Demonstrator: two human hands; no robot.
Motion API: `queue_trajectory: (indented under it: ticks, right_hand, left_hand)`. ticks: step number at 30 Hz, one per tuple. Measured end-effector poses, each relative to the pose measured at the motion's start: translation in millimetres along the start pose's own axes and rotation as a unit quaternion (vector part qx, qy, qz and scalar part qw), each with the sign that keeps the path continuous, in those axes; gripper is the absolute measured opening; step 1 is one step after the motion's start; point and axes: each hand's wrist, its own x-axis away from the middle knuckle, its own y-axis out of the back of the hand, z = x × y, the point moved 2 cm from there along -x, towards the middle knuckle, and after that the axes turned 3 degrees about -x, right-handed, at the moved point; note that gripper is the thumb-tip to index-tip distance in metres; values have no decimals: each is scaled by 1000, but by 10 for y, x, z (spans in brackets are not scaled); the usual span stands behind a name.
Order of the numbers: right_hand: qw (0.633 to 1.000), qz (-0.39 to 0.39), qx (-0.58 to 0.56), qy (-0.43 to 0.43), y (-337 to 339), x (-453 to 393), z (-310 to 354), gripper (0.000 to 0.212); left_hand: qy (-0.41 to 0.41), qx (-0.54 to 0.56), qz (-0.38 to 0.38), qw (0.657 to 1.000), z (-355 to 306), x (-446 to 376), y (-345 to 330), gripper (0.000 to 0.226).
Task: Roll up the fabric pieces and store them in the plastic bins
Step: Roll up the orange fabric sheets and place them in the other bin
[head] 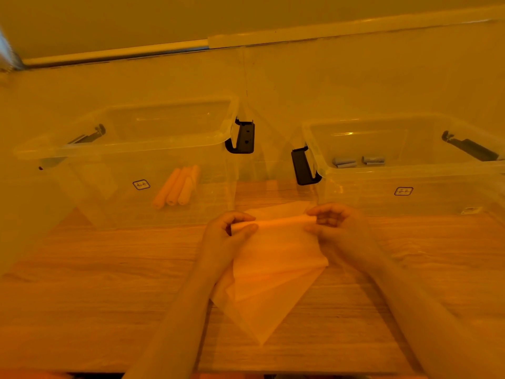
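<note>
One orange fabric piece [273, 269] lies on the wooden table [109, 283], its far edge curled into a narrow roll held off the surface while the loose part trails back toward the person in a point. The left hand [229, 233] pinches the roll's left end between thumb and fingers, and the right hand [336, 228] pinches the right end the same way. Beyond the hands stand two clear plastic bins with black latch handles. The left bin [82, 149] holds three orange fabric rolls [177, 187] lying side by side (seen through its near wall). The right bin [410, 170] holds two grey-blue rolls [358, 161] near its bottom.
</note>
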Motion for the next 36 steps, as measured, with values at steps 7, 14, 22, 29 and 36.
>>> queue_trajectory:
  ticks: [7,14,22,29,36]
  right_hand:
    - [998,-46,18,24,17,3,-21,14]
    - [998,-56,6,0,1,-7,-51,13]
    - [997,-60,29,28,-4,31,-26,11]
    - [996,-74,13,40,-10,85,6,14]
    - [998,-66,15,10,-26,58,5,12]
  left_hand:
    - [-7,-28,15,999,-16,-5,0,27]
    - [-21,-2,0,1000,8,-12,4,23]
    - [-21,10,19,1000,3,-10,-7,30]
    - [-33,1,-2,999,54,-23,2,21]
    - [-36,-3,-18,999,25,-29,7,13]
